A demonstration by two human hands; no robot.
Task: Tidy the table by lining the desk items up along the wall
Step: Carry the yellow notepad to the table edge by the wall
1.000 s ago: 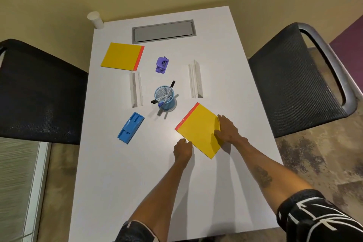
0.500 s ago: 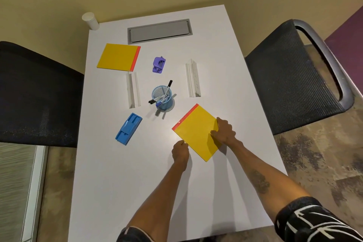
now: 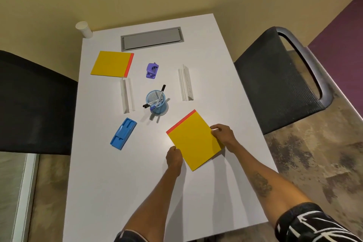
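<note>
Over the last second my hands barely shifted: my right hand (image 3: 223, 136) stayed pinched on the right edge of the near yellow pad (image 3: 194, 140), lower centre of the frame, and my left hand (image 3: 173, 157) stayed curled against its left edge. I judged the lift not yet begun. The pad was flat, stiff and matte with an orange binding strip; the mesh pen cup (image 3: 157, 102) stood mid-frame, far from the wall.

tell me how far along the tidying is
Barely started. Nothing looks lined up along the wall. In hand: both hands, left and right, grip the near yellow pad. Left: the far pad, purple punch, pen cup, blue tray and two white strips.
</note>
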